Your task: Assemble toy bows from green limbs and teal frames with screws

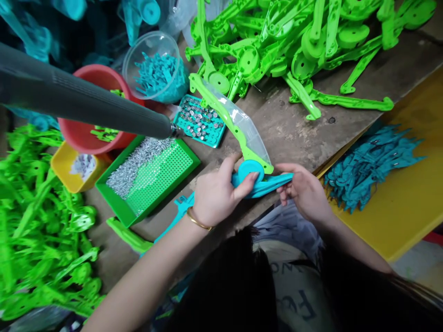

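Observation:
My left hand [218, 191], with a gold-coloured bangle at the wrist, is closed around a blue-and-green plastic assembly. Its thumb presses beside a round blue disc [251, 171]. From the disc a green plastic arm [224, 113] with a transparent curved plate [251, 131] reaches up and away. A long blue plastic piece [270, 185] runs rightward from the disc, and my right hand [308, 191] pinches its tip. Beneath my left wrist, another blue plastic part [182, 210] shows, partly hidden. The assembly hangs over the table's near edge.
A grey rod-shaped tool [90, 97] slants in from the left. Around it stand a green basket of metal pins [152, 180], a teal tray of small metal pieces [200, 122], tubs and a yellow cup [67, 173]. Green parts [277, 50] and blue parts [367, 166] lie in heaps.

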`<state>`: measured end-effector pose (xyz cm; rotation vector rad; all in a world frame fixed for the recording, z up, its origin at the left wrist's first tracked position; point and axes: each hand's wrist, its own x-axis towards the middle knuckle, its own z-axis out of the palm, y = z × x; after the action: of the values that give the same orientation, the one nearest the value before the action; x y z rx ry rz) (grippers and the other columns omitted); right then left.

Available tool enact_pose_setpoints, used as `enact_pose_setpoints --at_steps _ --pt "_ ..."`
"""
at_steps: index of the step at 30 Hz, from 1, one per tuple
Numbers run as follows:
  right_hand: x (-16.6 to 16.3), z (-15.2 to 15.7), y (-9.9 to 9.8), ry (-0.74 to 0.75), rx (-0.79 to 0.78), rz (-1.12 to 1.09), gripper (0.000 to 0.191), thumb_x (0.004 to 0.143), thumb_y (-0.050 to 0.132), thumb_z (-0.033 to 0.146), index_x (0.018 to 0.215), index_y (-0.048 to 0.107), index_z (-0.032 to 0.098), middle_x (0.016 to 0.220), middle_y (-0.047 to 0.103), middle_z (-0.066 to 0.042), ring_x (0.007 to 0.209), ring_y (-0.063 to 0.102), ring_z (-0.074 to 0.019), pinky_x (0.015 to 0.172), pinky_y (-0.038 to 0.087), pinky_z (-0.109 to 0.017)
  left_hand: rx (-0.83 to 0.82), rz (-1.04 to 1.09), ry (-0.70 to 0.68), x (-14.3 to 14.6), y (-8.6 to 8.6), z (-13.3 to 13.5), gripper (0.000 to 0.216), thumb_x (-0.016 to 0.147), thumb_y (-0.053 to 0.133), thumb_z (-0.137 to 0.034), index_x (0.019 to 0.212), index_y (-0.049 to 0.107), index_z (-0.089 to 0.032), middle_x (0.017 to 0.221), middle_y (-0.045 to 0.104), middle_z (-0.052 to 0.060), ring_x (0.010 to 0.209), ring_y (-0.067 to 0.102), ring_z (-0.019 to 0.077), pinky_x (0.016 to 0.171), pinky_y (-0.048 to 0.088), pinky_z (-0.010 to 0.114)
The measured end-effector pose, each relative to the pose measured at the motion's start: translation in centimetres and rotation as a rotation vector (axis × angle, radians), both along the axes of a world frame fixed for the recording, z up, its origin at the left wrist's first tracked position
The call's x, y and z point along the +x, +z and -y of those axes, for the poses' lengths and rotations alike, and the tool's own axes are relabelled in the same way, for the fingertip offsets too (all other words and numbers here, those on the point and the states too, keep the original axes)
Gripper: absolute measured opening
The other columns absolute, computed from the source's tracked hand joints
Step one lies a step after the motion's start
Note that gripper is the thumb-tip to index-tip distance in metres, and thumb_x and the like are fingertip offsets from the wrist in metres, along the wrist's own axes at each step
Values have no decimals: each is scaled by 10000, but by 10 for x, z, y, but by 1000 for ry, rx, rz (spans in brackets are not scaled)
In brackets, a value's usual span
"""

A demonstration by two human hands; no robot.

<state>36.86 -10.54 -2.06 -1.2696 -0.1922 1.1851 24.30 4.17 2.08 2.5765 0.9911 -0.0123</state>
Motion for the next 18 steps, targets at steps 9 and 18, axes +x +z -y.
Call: enact_pose_setpoints --at_steps 9,18 --pt "-8 -17 -3 -121 51 -34 509 785 587 647 1019 615 196 629 619 31 473 579 -98 398 511 -204 23 -7 10 13 2 -5 640 906 329 -663 1318 546 -225 885 740 54 746 698 217 690 476 271" --pt "-18 -42 -7 -57 153 -22 366 746 730 466 907 608 162 725 706 -1 546 683 -146 523 605 -257 -45 48 -79 16 9 -13 542 995 170 -515 1277 529 -222 963 714 52 804 671 187 702 453 274"
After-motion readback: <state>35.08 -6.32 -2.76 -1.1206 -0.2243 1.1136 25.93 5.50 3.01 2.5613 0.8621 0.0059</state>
